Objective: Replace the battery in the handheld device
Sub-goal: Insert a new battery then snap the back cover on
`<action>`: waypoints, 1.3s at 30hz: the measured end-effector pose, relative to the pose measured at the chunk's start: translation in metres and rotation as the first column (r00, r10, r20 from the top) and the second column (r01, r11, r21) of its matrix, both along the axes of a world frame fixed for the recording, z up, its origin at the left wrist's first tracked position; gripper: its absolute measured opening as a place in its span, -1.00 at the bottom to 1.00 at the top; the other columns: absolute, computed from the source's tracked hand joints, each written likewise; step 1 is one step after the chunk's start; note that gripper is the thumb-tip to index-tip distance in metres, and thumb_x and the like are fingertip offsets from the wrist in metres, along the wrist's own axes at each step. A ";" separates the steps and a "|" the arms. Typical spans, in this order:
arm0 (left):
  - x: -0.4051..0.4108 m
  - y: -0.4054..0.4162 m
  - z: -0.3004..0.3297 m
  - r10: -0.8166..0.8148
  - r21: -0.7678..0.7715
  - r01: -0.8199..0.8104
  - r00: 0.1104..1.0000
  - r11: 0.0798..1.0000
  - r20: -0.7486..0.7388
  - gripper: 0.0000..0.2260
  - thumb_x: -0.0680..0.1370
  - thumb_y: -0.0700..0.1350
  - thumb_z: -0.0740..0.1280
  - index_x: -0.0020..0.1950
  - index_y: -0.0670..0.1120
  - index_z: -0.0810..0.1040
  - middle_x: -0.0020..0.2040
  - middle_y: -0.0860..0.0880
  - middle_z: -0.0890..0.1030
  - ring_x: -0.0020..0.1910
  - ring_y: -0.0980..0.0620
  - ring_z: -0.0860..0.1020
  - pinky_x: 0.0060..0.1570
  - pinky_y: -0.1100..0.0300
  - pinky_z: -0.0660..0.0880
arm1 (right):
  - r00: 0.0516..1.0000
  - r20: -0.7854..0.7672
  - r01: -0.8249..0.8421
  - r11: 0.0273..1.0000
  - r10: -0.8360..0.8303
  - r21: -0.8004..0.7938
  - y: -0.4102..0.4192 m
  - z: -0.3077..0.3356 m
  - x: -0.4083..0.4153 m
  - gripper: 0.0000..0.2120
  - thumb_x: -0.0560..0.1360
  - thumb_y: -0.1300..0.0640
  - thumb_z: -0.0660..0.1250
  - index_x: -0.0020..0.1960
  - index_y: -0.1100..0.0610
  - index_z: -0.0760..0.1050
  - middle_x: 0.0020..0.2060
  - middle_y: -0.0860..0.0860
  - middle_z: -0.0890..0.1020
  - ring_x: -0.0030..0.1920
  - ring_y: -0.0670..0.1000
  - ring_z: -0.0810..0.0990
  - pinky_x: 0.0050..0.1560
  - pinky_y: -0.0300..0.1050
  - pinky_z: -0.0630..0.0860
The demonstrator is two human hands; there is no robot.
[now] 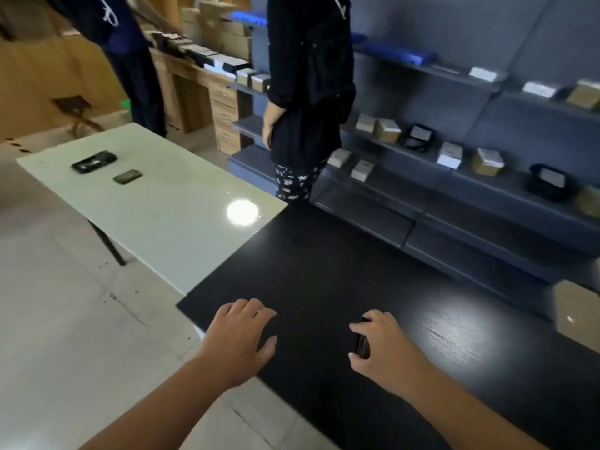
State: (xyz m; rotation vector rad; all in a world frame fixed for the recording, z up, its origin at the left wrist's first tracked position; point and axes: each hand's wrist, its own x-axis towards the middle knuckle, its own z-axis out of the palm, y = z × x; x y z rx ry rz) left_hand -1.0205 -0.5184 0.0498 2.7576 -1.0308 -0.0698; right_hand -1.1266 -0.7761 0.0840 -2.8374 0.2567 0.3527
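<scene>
Two hands rest over the near edge of a black table (324, 271). The right hand (384, 347) curls its fingers (360, 328) and thumb around a small dark object (362, 344), mostly hidden in the palm; what it is cannot be told. The left hand (242, 334), at nine o'clock from the right, is empty, fingers spread and loosely bent, palm down. Far off at eleven o'clock, on a white table (168, 216) butted against the black one, lie a black handheld device (94, 161) and, just beside it at four o'clock, a smaller dark slab (128, 176). At twelve o'clock a person in dark clothing (308, 92) stands before grey shelves (454, 177) holding small boxes.
</scene>
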 end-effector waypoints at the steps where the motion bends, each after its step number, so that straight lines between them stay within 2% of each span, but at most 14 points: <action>1: 0.017 0.022 0.002 0.009 0.000 -0.009 1.000 1.000 0.008 -0.47 0.52 0.24 0.08 0.35 0.06 0.56 0.22 0.07 0.61 0.20 -0.01 0.58 0.27 -0.01 0.49 | 1.000 0.010 -0.009 1.000 0.009 -0.001 0.022 0.002 0.020 -0.47 0.55 -0.09 0.38 0.47 0.04 0.45 0.39 -0.05 0.39 0.41 -0.05 0.30 0.29 -0.19 0.42; 6: 0.100 0.121 0.012 0.033 -0.021 -0.032 0.998 0.999 0.046 -0.53 0.50 0.19 0.14 0.24 0.01 0.62 0.10 0.02 0.66 0.06 -0.05 0.63 0.13 -0.03 0.57 | 0.997 0.021 -0.069 0.997 0.069 0.014 0.126 0.013 0.116 -0.48 0.53 -0.09 0.40 0.44 0.05 0.47 0.32 -0.07 0.41 0.37 -0.08 0.32 0.24 -0.21 0.47; 10: 0.167 0.186 0.006 0.063 -0.020 -0.062 0.996 0.998 0.059 -0.60 0.48 0.18 0.20 0.16 0.03 0.64 0.04 0.04 0.67 -0.02 -0.03 0.64 0.05 0.01 0.60 | 0.993 0.032 -0.114 0.994 0.113 0.005 0.194 0.017 0.198 -0.42 0.52 -0.11 0.38 0.49 0.03 0.37 0.29 -0.09 0.43 0.35 -0.07 0.32 0.23 -0.18 0.47; 14: 0.248 0.239 -0.007 0.066 -0.027 -0.065 0.995 0.998 0.069 -0.60 0.46 0.18 0.22 0.14 0.02 0.66 0.02 0.01 0.68 -0.04 -0.05 0.66 0.00 -0.01 0.63 | 0.989 0.043 -0.139 0.990 0.139 -0.001 0.248 0.005 0.290 -0.53 0.49 -0.10 0.40 0.33 0.00 0.39 0.16 -0.07 0.48 0.26 -0.02 0.38 0.18 -0.15 0.50; 16: 0.290 0.266 -0.011 0.060 -0.009 -0.059 0.994 0.998 0.091 -0.60 0.47 0.18 0.22 0.14 0.01 0.66 0.02 0.00 0.69 -0.04 -0.05 0.66 -0.02 -0.02 0.64 | 0.986 0.042 -0.165 0.986 0.164 0.015 0.273 -0.006 0.339 -0.55 0.49 -0.08 0.39 0.32 0.02 0.39 0.16 -0.05 0.48 0.26 -0.01 0.38 0.19 -0.10 0.52; 22: 0.400 0.361 -0.001 0.101 0.046 -0.102 0.994 0.994 0.041 -0.61 0.47 0.18 0.26 0.19 0.04 0.64 0.05 0.04 0.66 0.00 -0.03 0.64 0.05 0.00 0.60 | 0.973 0.004 -0.231 0.973 0.231 0.028 0.365 -0.014 0.469 -0.58 0.51 -0.07 0.33 0.31 0.05 0.41 0.18 -0.01 0.49 0.29 0.03 0.37 0.16 -0.07 0.55; 27: 0.504 0.433 0.001 0.099 0.027 -0.102 0.992 0.994 0.074 -0.62 0.49 0.18 0.27 0.20 0.05 0.64 0.05 0.06 0.65 0.01 -0.01 0.63 0.07 0.02 0.59 | 0.969 -0.003 -0.248 0.969 0.248 0.004 0.438 -0.014 0.563 -0.56 0.52 -0.07 0.32 0.34 0.07 0.41 0.21 0.01 0.48 0.32 0.04 0.35 0.16 -0.09 0.54; 32: 0.626 0.491 -0.009 0.015 0.022 -0.018 0.994 1.000 0.105 -0.62 0.48 0.17 0.25 0.17 0.03 0.65 0.03 0.04 0.67 -0.05 -0.01 0.63 0.01 0.02 0.60 | 0.986 0.009 -0.165 0.986 0.165 -0.002 0.505 -0.025 0.656 -0.58 0.51 -0.06 0.32 0.30 0.10 0.42 0.19 0.02 0.48 0.29 0.04 0.35 0.15 -0.09 0.52; 39: 0.763 0.543 -0.013 -0.120 0.051 0.117 0.992 0.992 0.047 -0.62 0.47 0.17 0.25 0.15 0.03 0.66 0.03 0.04 0.68 -0.01 -0.02 0.64 0.05 0.02 0.60 | 1.000 -0.001 -0.016 1.000 0.016 0.016 0.573 -0.032 0.756 -0.63 0.50 -0.09 0.30 0.22 0.08 0.44 0.15 0.01 0.48 0.27 0.03 0.36 0.08 -0.11 0.52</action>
